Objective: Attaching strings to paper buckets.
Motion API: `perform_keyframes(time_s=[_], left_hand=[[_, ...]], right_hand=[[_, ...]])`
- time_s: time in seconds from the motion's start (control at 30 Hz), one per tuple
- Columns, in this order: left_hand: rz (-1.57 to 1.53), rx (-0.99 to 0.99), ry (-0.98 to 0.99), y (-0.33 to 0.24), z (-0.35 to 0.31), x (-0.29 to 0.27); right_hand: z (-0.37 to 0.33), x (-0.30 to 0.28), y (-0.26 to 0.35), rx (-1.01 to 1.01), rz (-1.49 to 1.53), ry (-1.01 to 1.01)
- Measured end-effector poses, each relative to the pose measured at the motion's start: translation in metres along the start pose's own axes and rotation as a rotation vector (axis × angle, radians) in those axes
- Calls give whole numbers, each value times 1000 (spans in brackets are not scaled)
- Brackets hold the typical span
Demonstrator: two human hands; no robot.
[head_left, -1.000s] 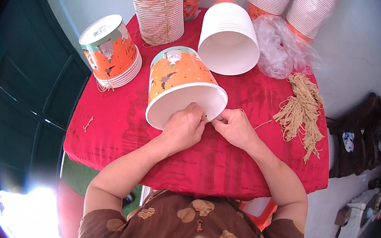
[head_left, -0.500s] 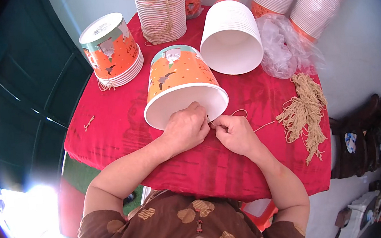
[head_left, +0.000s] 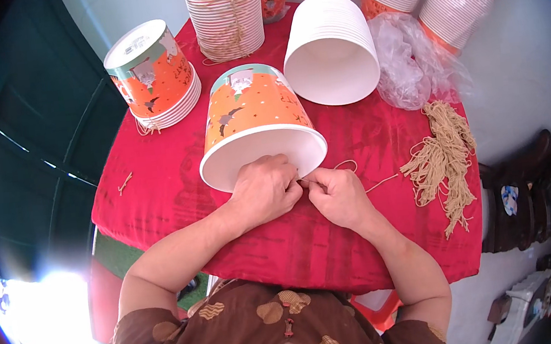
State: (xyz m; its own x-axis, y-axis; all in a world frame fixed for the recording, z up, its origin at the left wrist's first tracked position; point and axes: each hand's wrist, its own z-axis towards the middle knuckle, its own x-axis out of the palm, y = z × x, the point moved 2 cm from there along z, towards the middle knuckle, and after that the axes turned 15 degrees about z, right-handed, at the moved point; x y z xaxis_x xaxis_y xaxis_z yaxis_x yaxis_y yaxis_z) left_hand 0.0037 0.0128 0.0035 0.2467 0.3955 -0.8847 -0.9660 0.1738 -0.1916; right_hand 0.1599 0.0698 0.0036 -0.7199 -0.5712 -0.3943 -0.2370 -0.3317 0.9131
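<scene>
A person's two bare hands met at the near rim of an orange paper bucket with a green band and a white interior [head_left: 252, 110]. The bucket stood directly beyond the hands on a bench draped in crimson cloth [head_left: 165, 210], tipped with its wide mouth toward the person, an angle that seemed to leave the rim and inner wall within easy reach.

The left hand [head_left: 264, 190] had its fingers curled just inside the mouth, apparently steadying the lower rim; its fingertips were hidden, so whether it pinched anything could not be told. The right hand [head_left: 338, 195], just outside the rim, had thumb and forefinger pressed together on a thin tan string [head_left: 302, 179], which showed in the small gap between the hands. So close a grip probably gave fine control over so slender a strand. A loop and a loose tail of string showed beyond and to the right of the right hand.

Farther right lay a loose bundle of tan twine [head_left: 448, 167], seemingly placed within that hand's reach. Beyond the right hand, a nested stack of white-rimmed buckets [head_left: 327, 29] lay tilted, open end toward the person. Beyond and left of the left hand, an upside-down orange bucket stack [head_left: 153, 84] had string at its lowest rim.
</scene>
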Motion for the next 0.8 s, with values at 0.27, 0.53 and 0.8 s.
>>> perform_keyframes(time_s=[0.27,0.53,0.8], left_hand=[[50,24,5,-1,-1,1],[-2,11,-5,1,0,1],[-64,-41,26,3,2,1]], right_hand=[[-1,0,2,33,7,4],[-3,2,-4,-170,14,24],[0,0,-6,-236,11,88]])
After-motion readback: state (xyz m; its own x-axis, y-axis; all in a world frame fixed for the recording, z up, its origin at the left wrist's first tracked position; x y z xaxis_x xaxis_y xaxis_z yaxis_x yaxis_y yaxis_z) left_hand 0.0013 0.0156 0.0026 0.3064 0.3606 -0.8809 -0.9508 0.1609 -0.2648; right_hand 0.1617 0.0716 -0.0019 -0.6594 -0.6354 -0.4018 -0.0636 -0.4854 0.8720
